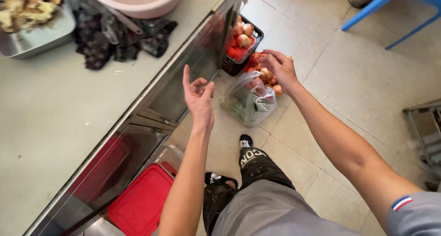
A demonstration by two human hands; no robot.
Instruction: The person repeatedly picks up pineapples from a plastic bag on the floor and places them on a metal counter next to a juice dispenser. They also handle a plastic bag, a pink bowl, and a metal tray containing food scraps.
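My left hand (198,96) is raised beside the steel edge of the counter (55,116), fingers loosely spread and holding nothing. My right hand (278,68) reaches down over a clear plastic bag (251,100) on the floor, its fingers curled near the bag's top and several red onions (268,75); whether it grips anything is unclear. A black crate (232,66) of red onions stands on the tiled floor just behind the bag, against the counter.
On the counter lie a pink basin (138,1), a dark crumpled cloth (115,34) and a steel tray (27,38) with food pieces. A red-lidded bin (142,199) sits under the counter. A blue chair (395,6) stands far right, a metal rack (425,125) at the right edge.
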